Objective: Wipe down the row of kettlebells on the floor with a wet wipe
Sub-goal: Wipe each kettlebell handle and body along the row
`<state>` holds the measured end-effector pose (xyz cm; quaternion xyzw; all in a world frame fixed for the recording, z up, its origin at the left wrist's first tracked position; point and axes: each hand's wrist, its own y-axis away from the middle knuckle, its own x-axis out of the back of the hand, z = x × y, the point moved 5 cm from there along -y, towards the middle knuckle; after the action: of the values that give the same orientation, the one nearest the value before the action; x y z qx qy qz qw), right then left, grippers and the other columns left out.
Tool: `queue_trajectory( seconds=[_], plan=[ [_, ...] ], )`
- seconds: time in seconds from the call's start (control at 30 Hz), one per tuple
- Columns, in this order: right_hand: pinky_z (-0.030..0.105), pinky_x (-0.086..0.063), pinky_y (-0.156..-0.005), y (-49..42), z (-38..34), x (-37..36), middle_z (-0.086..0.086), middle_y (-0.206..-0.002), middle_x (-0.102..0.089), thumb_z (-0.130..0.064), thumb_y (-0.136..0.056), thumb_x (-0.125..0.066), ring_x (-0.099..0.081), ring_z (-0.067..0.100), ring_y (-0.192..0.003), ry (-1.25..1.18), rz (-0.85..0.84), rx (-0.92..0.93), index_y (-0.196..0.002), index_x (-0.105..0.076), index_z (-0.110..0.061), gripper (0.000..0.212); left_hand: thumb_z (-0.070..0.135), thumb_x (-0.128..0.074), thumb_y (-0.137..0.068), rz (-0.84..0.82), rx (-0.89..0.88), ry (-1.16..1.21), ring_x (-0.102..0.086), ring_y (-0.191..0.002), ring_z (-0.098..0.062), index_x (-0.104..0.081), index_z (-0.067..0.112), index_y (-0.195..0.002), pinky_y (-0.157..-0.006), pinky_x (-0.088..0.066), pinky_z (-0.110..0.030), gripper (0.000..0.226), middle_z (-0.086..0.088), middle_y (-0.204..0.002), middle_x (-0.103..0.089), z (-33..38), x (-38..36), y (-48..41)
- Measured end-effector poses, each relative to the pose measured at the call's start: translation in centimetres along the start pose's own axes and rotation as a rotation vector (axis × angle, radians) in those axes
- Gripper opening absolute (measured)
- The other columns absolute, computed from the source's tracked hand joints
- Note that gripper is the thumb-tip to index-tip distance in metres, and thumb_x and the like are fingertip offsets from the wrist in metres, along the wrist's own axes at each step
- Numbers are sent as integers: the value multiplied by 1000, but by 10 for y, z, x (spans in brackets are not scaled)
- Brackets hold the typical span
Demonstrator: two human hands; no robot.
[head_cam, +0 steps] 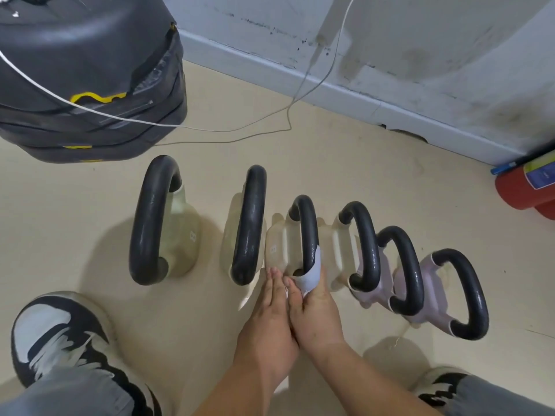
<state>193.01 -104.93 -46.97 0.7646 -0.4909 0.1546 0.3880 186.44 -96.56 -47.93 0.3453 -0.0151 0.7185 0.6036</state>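
- A beige floor (345, 151) fills most of the view, seen from above by a crouching person; a scuffed grey wall (420, 40) runs along the far side.
- A big black bag (84, 70) with yellow trim sits at the far left, just beyond the row. It is clear of the kettlebells.
- Six kettlebells (252, 226) stand in a row on the floor, left to right, all with black handles. The four on the left have pale cream bodies, the two on the right pale lilac. They stand close together, the right-hand ones nearly touching.
- The third kettlebell (303, 235) is the one in hand, so the job looks to be about midway. Which ones are already clean cannot be told from their surfaces.
- Two black-and-white shoes frame the bottom: one shoe (60, 340) at left, the other at the lower right edge.
- A red cylinder (525, 187) lies at the right edge, well apart from the row.
- The right hand (315, 313) grips a white wipe (309, 274), folded round the near end of the third handle.
- The left hand (270, 319) lies flat and open, fingers straight, pressed beside the right hand and touching the kettlebell's near side.
- A thin white cable (210, 129) trails across the floor behind the row, out of the way.
- The tight gaps between kettlebells are likely the main hindrance to wiping their sides.
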Motion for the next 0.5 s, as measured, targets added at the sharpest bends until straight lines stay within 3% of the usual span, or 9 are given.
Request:
queue_trajectory(
  seconds=[0.07,0.13,0.23,0.3,0.33,0.4,0.5],
  plan=[
    [31,-55,-88,1,0,3,-18,-116,-69,-50,-95,-55,-67,4,-106,-32,31,20,-137,-36,-52,46,31,-43,-104,22,-10,26,16,-146,11,17,27,-159,-109,-3,-7,81,19,-163,24,1,2,-1],
    [35,-55,-86,9,-11,8,-15,-113,-61,-47,-95,-56,-64,10,-105,-43,122,62,-127,-42,-40,36,31,-41,-105,32,-4,47,10,-150,7,17,27,-159,-109,-5,-7,80,21,-162,24,1,6,-4],
    [40,-53,-86,12,-45,19,-3,-116,-48,-48,-92,-50,-57,19,-105,-27,278,136,-133,-42,-18,51,26,-50,-101,35,-1,46,3,-156,-3,15,23,-160,-114,-7,-9,88,15,-164,23,-1,13,-8],
    [44,-54,-80,-2,-75,27,0,-111,-53,-53,-89,-37,-58,23,-98,39,328,198,-124,-47,-19,50,20,-56,-95,38,12,12,-14,-156,-12,12,25,-161,-119,-21,-18,95,10,-170,12,0,13,-6],
    [43,-54,-75,-14,-87,30,0,-103,-57,-53,-90,-33,-59,23,-91,106,308,211,-114,-50,-23,41,15,-54,-93,44,19,3,-21,-154,-14,10,25,-161,-118,-27,-21,94,10,-170,6,2,13,-5],
    [38,-49,-66,-41,-104,34,-1,-96,-61,-44,-92,-35,-60,25,-82,325,178,142,-105,-48,-24,27,6,-45,-89,71,10,9,-17,-155,-9,10,24,-162,-113,-24,-14,93,14,-169,8,6,15,-4],
    [36,-46,-67,-78,-125,38,6,-107,-59,-18,-90,-46,-64,30,-92,624,-31,45,-120,-47,-14,30,2,-42,-90,50,42,62,-2,-155,-1,9,22,-162,-110,-12,-7,90,15,-169,13,5,15,-6]
  ],
)
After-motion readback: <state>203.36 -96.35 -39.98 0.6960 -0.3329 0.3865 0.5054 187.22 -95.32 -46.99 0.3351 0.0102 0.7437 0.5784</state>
